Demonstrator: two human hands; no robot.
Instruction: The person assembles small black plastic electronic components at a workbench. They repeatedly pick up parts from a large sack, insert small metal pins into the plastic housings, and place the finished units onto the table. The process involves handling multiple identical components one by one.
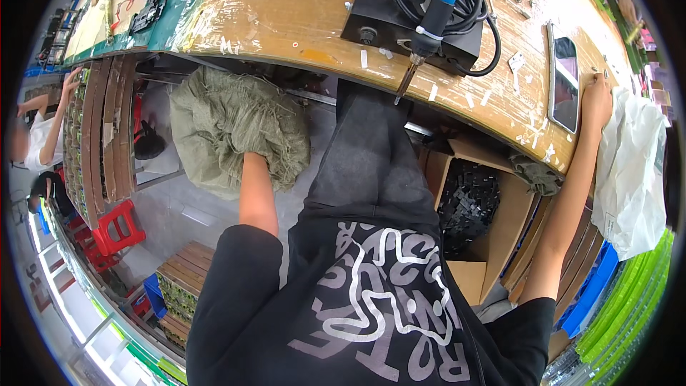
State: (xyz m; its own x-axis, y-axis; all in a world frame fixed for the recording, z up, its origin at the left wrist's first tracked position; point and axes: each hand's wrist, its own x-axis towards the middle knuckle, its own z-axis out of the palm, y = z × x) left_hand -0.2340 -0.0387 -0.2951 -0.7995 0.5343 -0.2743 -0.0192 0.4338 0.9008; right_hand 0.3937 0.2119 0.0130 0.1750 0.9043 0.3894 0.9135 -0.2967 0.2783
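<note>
My left forearm (257,196) reaches down into the mouth of an olive woven sack (214,125) below the table's edge. The sack's folds hide the fingers of my left hand. At the right end of the table, my right hand (597,104) rests on the surface, fingers drawn together around something too small to make out. Tiny dark pieces lie by its fingertips. Just left of it is a smartphone (565,86) with a dark screen. A white plastic bag (630,171) hangs against the outer side of my right wrist.
On the table (286,18), a blue-handled electric screwdriver (436,14) hangs bit-down before a black box (364,11) with coiled cable. An open carton (493,243) of black parts stands below. Stacked wooden trays (107,129) and a red stool (118,229) are at left; another person (46,129) works beyond.
</note>
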